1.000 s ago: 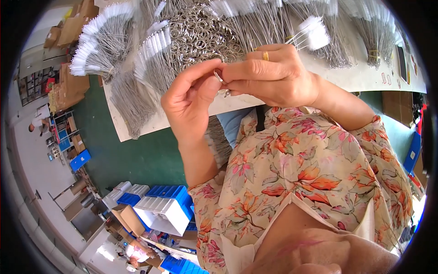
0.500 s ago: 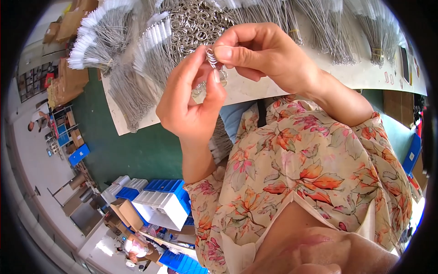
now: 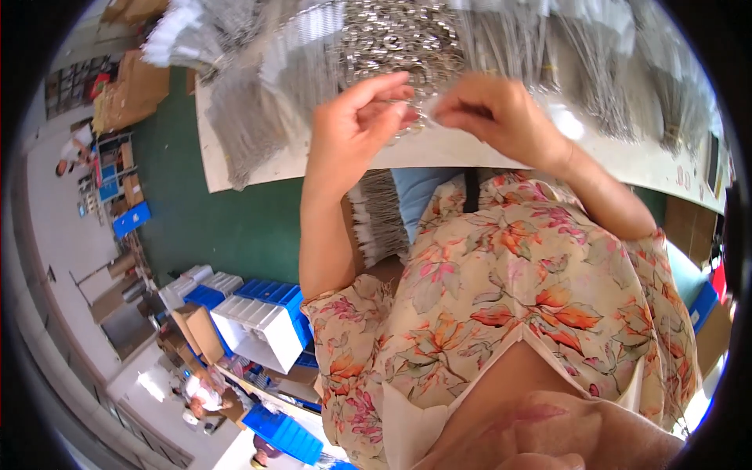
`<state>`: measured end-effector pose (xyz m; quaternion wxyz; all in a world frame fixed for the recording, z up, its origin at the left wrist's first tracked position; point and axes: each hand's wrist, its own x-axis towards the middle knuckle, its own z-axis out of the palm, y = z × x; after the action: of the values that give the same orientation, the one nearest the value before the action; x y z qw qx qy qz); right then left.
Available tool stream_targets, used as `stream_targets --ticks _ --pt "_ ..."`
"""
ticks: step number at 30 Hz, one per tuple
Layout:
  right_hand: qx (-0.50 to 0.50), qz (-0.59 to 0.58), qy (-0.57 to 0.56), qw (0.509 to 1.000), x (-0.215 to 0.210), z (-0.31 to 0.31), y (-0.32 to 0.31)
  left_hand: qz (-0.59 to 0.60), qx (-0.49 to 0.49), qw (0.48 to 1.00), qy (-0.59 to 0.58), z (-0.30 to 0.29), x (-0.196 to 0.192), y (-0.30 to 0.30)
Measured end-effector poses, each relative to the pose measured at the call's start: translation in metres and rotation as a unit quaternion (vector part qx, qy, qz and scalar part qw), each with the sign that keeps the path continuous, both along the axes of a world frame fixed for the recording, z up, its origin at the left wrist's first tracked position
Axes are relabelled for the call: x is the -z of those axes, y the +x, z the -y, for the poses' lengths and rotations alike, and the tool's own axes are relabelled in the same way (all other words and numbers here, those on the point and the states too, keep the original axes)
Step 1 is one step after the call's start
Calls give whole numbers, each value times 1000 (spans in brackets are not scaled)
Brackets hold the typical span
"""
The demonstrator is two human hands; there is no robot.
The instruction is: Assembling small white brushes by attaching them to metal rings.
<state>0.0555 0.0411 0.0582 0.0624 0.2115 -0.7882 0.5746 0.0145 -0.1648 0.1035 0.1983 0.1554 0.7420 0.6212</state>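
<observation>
My left hand [image 3: 356, 125] is raised over the near edge of the table, its index finger and thumb apart and the other fingers curled. I see nothing clear between them. To its right, my right hand [image 3: 505, 117] is smeared by motion, fingers bent toward the left one; whether it holds anything cannot be made out. Just beyond both hands lies a heap of shiny metal split rings [image 3: 399, 39], with a few loose rings partly hidden behind the left fingertips.
Bundles of thin wire-handled brushes with white bristles [image 3: 309, 23] lie left of the rings, and more wire bundles [image 3: 595, 78] lie right. The white table [image 3: 219, 168] ends before my lap. Blue and white bins [image 3: 251, 329] stand lower left. Other people are in the background.
My hands have moved apart and the coil-like ring stack pinched between them is no longer visible. The view has shifted, so the table and rings appear farther right.
</observation>
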Motion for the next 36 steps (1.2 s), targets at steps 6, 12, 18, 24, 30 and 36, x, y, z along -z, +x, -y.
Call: stream_targets --ticks 6,12,18,24,30,36 --pt "16 -183 260 948 79 -1 36 -209 -265 871 -358 144 32 -92" --pt "28 -226 194 954 61 -5 29 -207 -171 656 -706 177 52 -130" --pt "167 -66 132 975 45 -58 -44 -155 -161 693 -685 202 50 -143" --pt "210 37 266 940 43 -54 -104 -156 -203 727 -637 204 56 -143" --pt "261 103 317 906 52 -48 -112 -125 -274 803 -514 166 34 -119" --pt "258 192 -19 947 54 -58 -114 -33 -274 810 -517 152 13 -84"
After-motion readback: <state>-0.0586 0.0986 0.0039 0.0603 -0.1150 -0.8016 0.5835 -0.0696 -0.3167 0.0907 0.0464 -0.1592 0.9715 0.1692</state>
